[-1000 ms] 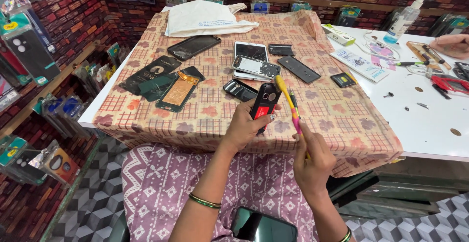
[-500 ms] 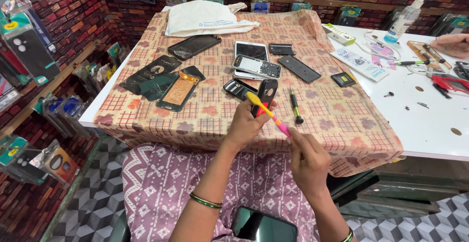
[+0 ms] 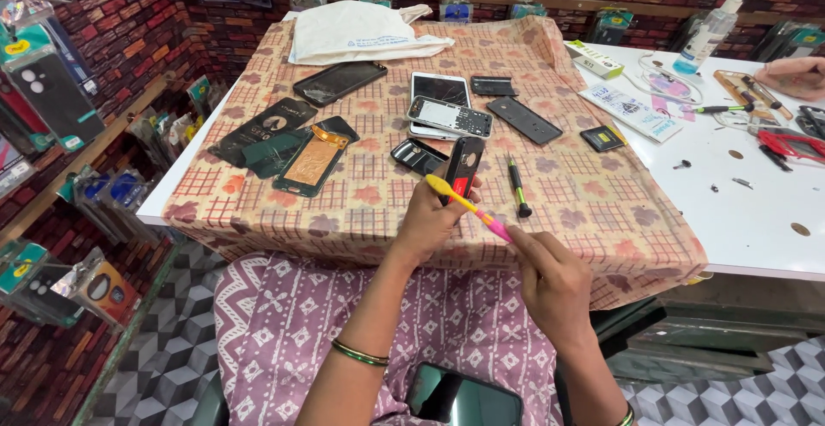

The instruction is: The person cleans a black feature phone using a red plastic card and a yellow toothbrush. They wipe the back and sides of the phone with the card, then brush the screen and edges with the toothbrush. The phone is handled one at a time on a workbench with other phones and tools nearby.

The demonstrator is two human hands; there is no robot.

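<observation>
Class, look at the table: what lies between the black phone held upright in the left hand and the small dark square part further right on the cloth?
In the head view, a green-and-black screwdriver lies between the black phone and the square part.

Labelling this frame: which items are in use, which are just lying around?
In use: left hand holding small black phone; right hand holding yellow-pink brush.

Lying about: screwdriver, keypad phone frame, white bag, spray bottle, lap phone.

- Our left hand's fingers [image 3: 430,211] cover the lower end of the small black phone [image 3: 464,164].
- Below our fingers, the dark phone on our lap [image 3: 460,396] is cut by the bottom edge.
- Far right of our fingers, another person's hand [image 3: 795,75] is cut off by the frame edge.
</observation>
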